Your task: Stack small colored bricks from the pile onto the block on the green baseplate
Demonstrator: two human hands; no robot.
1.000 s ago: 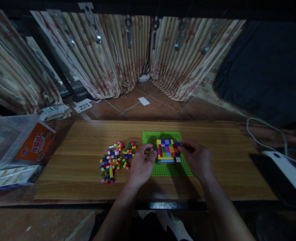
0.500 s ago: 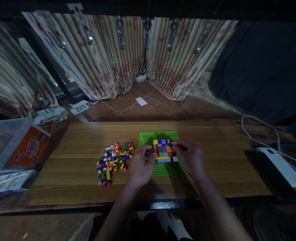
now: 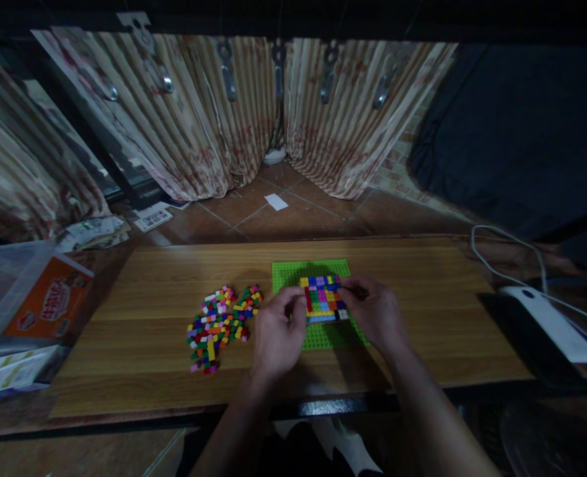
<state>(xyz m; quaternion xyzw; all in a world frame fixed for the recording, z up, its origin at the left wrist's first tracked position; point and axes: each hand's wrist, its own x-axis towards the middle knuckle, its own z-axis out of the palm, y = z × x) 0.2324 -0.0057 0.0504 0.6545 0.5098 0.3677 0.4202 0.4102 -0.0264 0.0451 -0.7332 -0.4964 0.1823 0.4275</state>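
A many-coloured toy brick structure (image 3: 322,299) sits on a green studded baseplate (image 3: 284,270). My left hand (image 3: 278,331) is curled at the structure's left side, its thumb and index finger against the edge by a long red brick (image 3: 308,299). My right hand (image 3: 377,313) reaches in from the right, thumb and index finger pinched together on a small blue brick (image 3: 332,287) at the structure's upper right. The fingertips partly cover that brick, so whether it is pressed down cannot be told.
Loose coloured bricks (image 3: 218,324) lie in a pile on the wooden table (image 3: 149,331), left of the baseplate. A clear plastic box with an orange label (image 3: 50,298) stands at far left. At right are a white device (image 3: 552,324), a dark flat panel (image 3: 522,341) and a white cable (image 3: 536,248).
My left fingers have closed in on the structure's left edge. My right hand has brought the blue brick slightly left, onto the structure's upper right. The whole view has shifted a little.
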